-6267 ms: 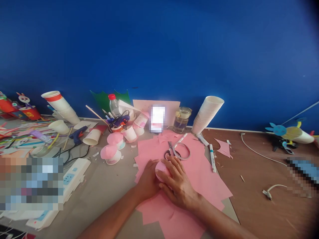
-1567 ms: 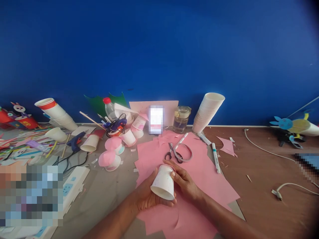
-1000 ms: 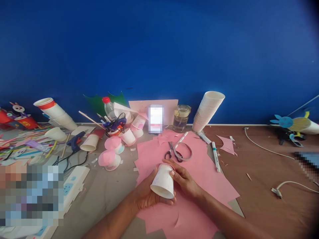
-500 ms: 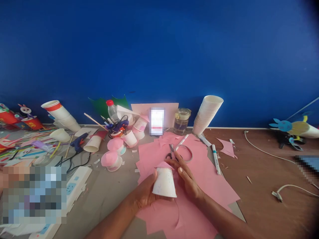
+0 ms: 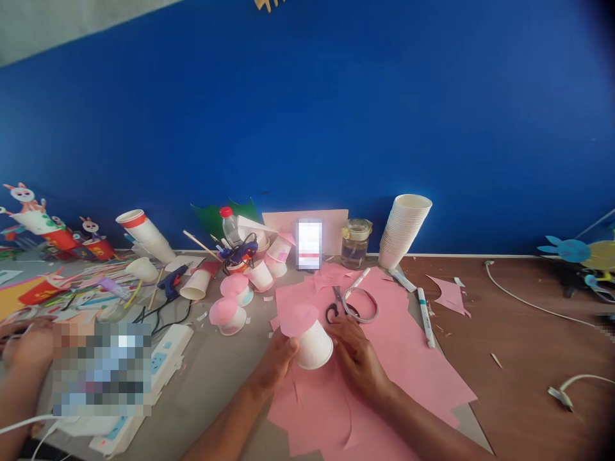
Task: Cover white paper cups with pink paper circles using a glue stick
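Observation:
A white paper cup (image 5: 314,347) is tilted between my hands, its open rim facing down and toward the right. A round pink paper piece (image 5: 298,318) sits against the cup's base and sticks out past it. My left hand (image 5: 277,365) grips the cup from the left, with the thumb on its side. At the cup's right edge, my right hand (image 5: 358,358) has its fingers bent against the rim; its fingertips are partly hidden. Black-handled scissors (image 5: 334,310) and a roll of tape (image 5: 361,305) lie just beyond it on pink paper sheets (image 5: 403,378).
Two pink-topped cups (image 5: 232,317) stand to the left, near a glue gun (image 5: 170,282) and a power strip (image 5: 161,365). Behind are a lit phone (image 5: 309,244), a glass jar (image 5: 355,243) and stacked cups (image 5: 405,230). A marker (image 5: 425,318) lies right. Another person's hand (image 5: 29,346) is at far left.
The cup has tipped, so its pink top now leans left and shows as a disc. My right hand has come down to the cup's rim. The view has shifted left.

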`<state>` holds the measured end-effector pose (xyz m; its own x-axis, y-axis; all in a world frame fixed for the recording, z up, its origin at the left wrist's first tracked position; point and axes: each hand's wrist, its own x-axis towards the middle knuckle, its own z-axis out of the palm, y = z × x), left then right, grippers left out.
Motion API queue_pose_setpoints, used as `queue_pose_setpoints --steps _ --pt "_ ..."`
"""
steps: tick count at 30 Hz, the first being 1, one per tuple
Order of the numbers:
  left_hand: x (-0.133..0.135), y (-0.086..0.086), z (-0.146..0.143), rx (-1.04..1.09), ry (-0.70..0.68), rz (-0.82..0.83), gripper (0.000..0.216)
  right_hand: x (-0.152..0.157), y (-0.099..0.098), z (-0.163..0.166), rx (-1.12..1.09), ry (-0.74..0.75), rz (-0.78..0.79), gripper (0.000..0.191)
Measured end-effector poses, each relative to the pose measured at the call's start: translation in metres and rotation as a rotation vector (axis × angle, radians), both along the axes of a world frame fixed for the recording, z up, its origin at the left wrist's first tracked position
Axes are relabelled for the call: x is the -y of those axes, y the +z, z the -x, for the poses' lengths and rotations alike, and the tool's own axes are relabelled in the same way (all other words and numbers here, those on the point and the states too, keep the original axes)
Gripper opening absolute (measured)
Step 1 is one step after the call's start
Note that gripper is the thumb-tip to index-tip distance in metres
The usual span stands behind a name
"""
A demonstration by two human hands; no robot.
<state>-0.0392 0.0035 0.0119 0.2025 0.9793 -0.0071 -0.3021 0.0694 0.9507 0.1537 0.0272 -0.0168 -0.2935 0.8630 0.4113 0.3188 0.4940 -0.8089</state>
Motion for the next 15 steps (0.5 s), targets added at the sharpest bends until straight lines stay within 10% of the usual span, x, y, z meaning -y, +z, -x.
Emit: queue_pose_setpoints --steps 8,15 --pt "-0.006 0.031 0.022 -0.473 0.374 -0.167 0.062 0.003 0.002 -0.004 0.119 -0.011 -0.208 0.031" --pt "-0.031 0.059 0.104 -0.608 0.898 -0.371 0.059 0.005 0.001 -0.004 0.060 -0.013 -0.322 0.032"
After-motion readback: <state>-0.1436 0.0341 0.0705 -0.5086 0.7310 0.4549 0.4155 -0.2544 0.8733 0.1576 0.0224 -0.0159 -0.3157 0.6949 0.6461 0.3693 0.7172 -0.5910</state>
